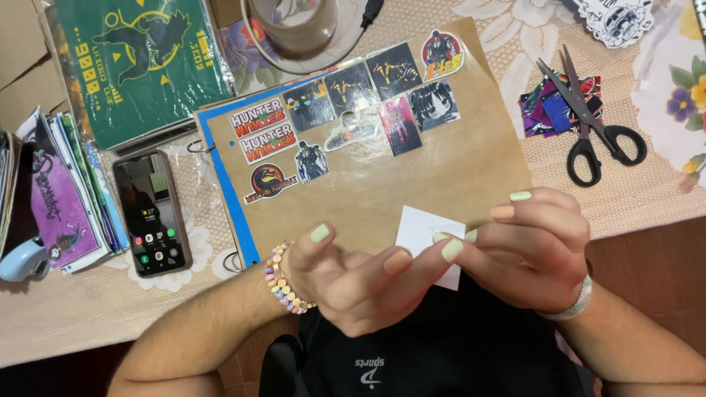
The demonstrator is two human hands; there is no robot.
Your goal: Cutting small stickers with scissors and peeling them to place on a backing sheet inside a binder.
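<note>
My left hand (353, 283) and my right hand (529, 250) meet close to my body and together pinch a small white paper square (425, 234), seen from its blank side. Both hands have pale green nails; the left wrist wears a bead bracelet. Just beyond the hands lies a brown ring-bound page (412, 176) with several stickers stuck along its upper left part.
Black-handled scissors (588, 125) lie on a small pile of stickers (548, 106) at the right. A phone (152, 213) with its screen lit rests left of the page. Booklets (66, 198) and a green printed sleeve (140, 62) sit at the left; a tape roll (294, 29) is at the top.
</note>
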